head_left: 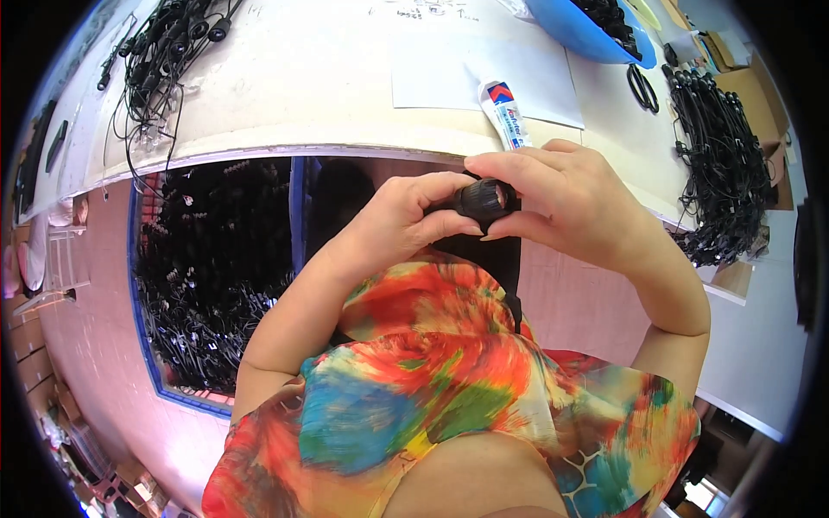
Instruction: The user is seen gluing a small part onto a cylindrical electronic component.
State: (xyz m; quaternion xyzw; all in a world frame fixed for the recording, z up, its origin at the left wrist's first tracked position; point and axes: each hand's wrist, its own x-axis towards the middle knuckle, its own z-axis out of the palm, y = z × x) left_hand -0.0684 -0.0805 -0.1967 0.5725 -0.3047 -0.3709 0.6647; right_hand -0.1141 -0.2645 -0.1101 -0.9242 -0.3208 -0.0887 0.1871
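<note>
My left hand (pixel 404 211) and my right hand (pixel 566 194) meet just in front of the table edge. Both are closed around a black, ribbed, round part (pixel 484 199), like a cap or connector; its exact kind does not show. The left thumb and fingers pinch it from the left, while the right fingers grip its other side. Its open-looking end faces me, with something pale at the rim. Just beyond the hands, a white tube (pixel 506 116) with blue and red print lies on the table, its nozzle pointing away.
On the white table (pixel 294 78) lie a paper sheet (pixel 449 82), black-handled scissors (pixel 642 88) and a cable bundle (pixel 168 52). A blue basin (pixel 553 30) of black parts stands far right, near another cable bundle (pixel 725 164). Below left, a blue-rimmed crate (pixel 142 345) holds many black cables.
</note>
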